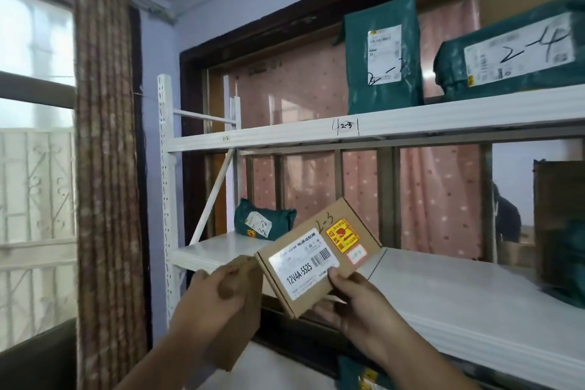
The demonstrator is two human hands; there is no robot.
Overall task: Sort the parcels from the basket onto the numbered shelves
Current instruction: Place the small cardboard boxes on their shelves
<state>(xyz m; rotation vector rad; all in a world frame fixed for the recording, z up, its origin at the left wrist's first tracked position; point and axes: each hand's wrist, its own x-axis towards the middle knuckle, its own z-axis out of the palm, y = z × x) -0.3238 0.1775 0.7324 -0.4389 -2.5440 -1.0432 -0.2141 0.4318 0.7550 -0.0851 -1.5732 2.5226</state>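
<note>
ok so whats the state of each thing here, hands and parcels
left hand: grips a brown cardboard piece
right hand: holds the cardboard box, tilted, label up, marked 2-3
upright green parcel: standing on the upper shelf
green parcel marked 2-4: lying on the upper shelf
small green parcel: lying on the lower shelf

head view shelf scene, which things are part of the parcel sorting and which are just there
Part of the job:
- flat brown cardboard box marked 2-3, held by right hand
- second brown cardboard box in left hand
- white metal shelf labelled 2-3
- green plastic mailer bags

Just there:
- brown patterned curtain
- window
</note>
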